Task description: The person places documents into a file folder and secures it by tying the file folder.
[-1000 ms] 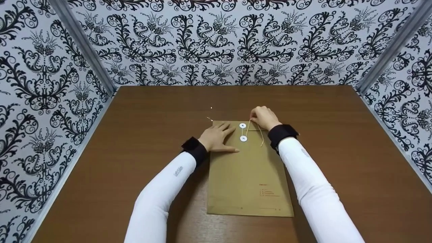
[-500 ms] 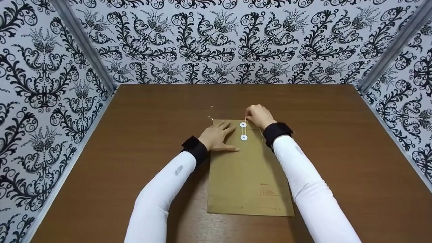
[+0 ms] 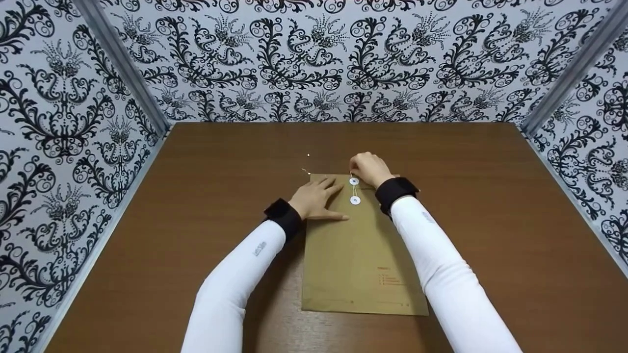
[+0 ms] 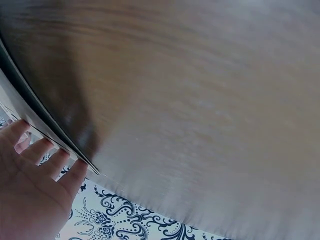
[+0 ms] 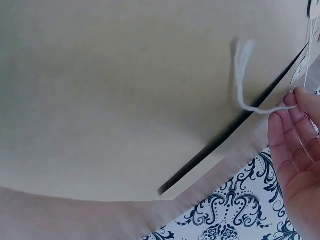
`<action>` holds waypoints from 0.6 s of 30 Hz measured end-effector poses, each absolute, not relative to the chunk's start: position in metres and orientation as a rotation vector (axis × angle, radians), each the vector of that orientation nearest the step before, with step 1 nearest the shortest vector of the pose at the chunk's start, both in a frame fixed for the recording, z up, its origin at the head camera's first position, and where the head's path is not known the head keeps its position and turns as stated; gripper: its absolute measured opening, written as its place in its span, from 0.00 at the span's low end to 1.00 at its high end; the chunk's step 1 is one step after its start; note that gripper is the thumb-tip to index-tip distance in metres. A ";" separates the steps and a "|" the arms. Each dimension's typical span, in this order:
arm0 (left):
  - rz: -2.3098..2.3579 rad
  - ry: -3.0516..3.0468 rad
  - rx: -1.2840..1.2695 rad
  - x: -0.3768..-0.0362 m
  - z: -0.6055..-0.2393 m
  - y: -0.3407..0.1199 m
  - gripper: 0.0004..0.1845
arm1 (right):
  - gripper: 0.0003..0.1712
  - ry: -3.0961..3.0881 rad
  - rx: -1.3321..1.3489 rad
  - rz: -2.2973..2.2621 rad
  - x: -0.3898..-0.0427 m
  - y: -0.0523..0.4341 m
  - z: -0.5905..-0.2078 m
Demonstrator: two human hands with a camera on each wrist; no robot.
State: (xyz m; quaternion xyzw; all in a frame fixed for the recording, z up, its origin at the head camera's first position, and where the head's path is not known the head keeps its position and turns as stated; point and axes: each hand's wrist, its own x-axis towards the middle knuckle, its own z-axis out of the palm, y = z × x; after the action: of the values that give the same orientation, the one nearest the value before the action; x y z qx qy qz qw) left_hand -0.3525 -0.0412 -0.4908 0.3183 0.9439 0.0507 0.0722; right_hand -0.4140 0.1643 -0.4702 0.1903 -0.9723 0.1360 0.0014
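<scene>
A brown paper envelope [image 3: 358,260] lies flat on the table, its flap at the far end. Two white button discs sit on it, the upper disc [image 3: 354,181] on the flap and the lower disc [image 3: 355,200] beneath, with string running between them. My left hand [image 3: 316,200] rests on the envelope's upper left with fingers spread. Just above the upper disc, my right hand [image 3: 370,168] pinches the string [image 5: 241,85] between thumb and fingertips. The string's frayed loose end hangs over the envelope in the right wrist view.
The brown wooden table [image 3: 221,162] extends on all sides of the envelope. Patterned walls [image 3: 314,59] stand at the back and both sides. Small white specks [image 3: 308,155] show on the table near the envelope's upper left corner.
My right hand has moved left along the envelope's top edge, drawing the string from the right of the upper disc to above it. The left hand stays in place.
</scene>
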 end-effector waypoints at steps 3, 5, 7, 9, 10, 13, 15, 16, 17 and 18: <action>0.154 2.836 0.956 -0.353 -0.491 -0.041 0.54 | 0.07 -3.065 0.603 0.412 -0.414 0.162 -0.470; 0.155 2.840 0.959 -0.353 -0.491 -0.041 0.54 | 0.07 -3.074 0.603 0.409 -0.414 0.160 -0.470; 0.170 2.846 0.966 -0.353 -0.491 -0.042 0.54 | 0.06 -3.074 0.606 0.409 -0.414 0.159 -0.470; 0.175 2.848 0.969 -0.352 -0.491 -0.042 0.53 | 0.06 -3.074 0.607 0.409 -0.413 0.158 -0.470; 0.175 2.848 0.969 -0.352 -0.491 -0.042 0.53 | 0.06 -3.074 0.610 0.406 -0.413 0.158 -0.470; 0.164 2.840 0.964 -0.352 -0.490 -0.042 0.53 | 0.07 -3.068 0.633 0.383 -0.411 0.158 -0.470; 0.164 2.839 0.969 -0.351 -0.490 -0.042 0.53 | 0.08 -3.058 0.656 0.369 -0.410 0.159 -0.470; 0.165 2.839 0.972 -0.351 -0.489 -0.042 0.53 | 0.09 -3.052 0.665 0.368 -0.409 0.159 -0.470; 0.166 2.840 0.976 -0.351 -0.489 -0.042 0.53 | 0.09 -3.045 0.676 0.366 -0.409 0.159 -0.470; 0.166 2.842 0.979 -0.351 -0.489 -0.042 0.53 | 0.10 -3.040 0.682 0.373 -0.408 0.160 -0.470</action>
State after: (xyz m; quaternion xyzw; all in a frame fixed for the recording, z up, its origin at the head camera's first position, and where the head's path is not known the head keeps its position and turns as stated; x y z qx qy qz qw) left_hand -0.3510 -0.0419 -0.4889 0.3245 0.9420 0.0551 0.0655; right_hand -0.4085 0.1600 -0.4698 0.2172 -0.9689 0.1189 0.0021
